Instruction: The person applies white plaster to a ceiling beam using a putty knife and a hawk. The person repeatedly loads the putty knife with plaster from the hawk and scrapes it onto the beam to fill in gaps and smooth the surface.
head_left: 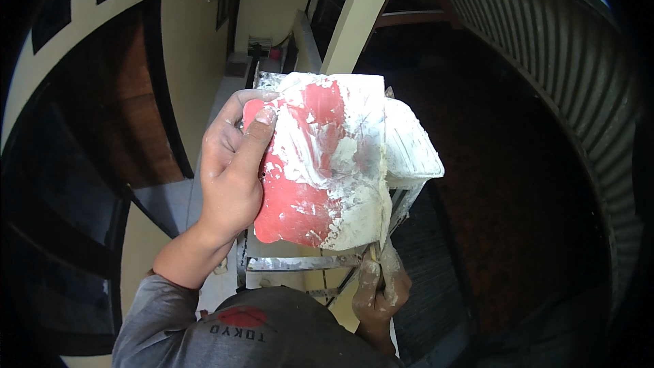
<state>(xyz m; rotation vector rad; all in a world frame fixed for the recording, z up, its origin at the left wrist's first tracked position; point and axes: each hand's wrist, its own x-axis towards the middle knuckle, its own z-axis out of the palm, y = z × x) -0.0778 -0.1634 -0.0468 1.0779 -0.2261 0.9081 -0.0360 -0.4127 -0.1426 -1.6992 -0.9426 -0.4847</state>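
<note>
My left hand (235,157) grips the left edge of a flat red plastic putty board (296,208), thumb on top and fingers curled behind. White putty (357,112) is smeared thickly over the board's right half and streaked across its middle. At the board's lower right corner my right hand (383,289), dusted white, is closed round a thin, pale handle (374,252). Most of that tool is hidden, so its kind is unclear. A putty-caked edge runs up the board's right side above this hand. Behind the board sits a white, putty-smeared container (412,143), partly covered.
A metal frame (300,264) with paint-spattered bars stands below the board, before my body. To the left are a cream wall (187,48) and a brown door (146,123). A cream post (361,13) rises beyond, and a corrugated panel (538,61) curves along the right.
</note>
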